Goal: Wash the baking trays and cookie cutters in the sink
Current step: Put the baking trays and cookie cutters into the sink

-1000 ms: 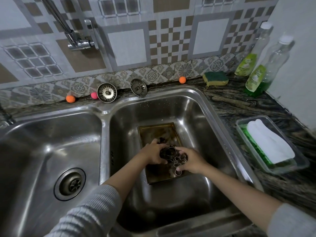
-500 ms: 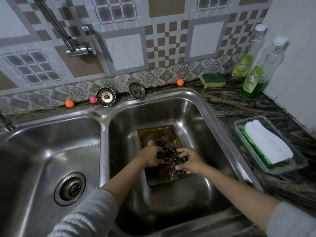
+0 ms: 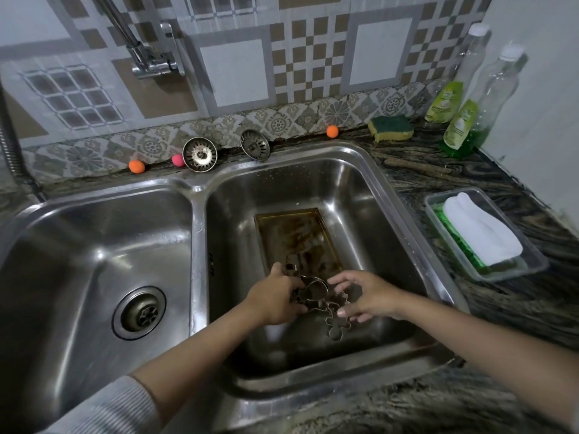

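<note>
Head view: a double steel sink (image 3: 200,195) set in a dark marbled tabletop (image 3: 435,180), seen from above.
Tray: a stained brown baking tray (image 3: 294,236) lies flat on the floor of the right basin, its near end hidden under the hands.
Cutters: a cluster of metal cookie cutters (image 3: 316,292) sits over the tray's near end; one figure-shaped cutter (image 3: 337,324) lies nearest the viewer.
Left hand: the left hand (image 3: 275,297) has its fingers curled around a rounded cutter, gripping it.
Right hand: the right hand (image 3: 371,297) hovers over the cutters with fingers spread (whether the fingertips touch metal, I cannot tell).
Left basin: holds only its drain (image 3: 139,313).
Back ledge: two strainers (image 3: 200,154) lean on the tiled wall; a sponge (image 3: 391,128) and two soap bottles (image 3: 463,130) stand at the right.
Right side: a clear tub (image 3: 532,264) holds a white cloth (image 3: 482,236).
</note>
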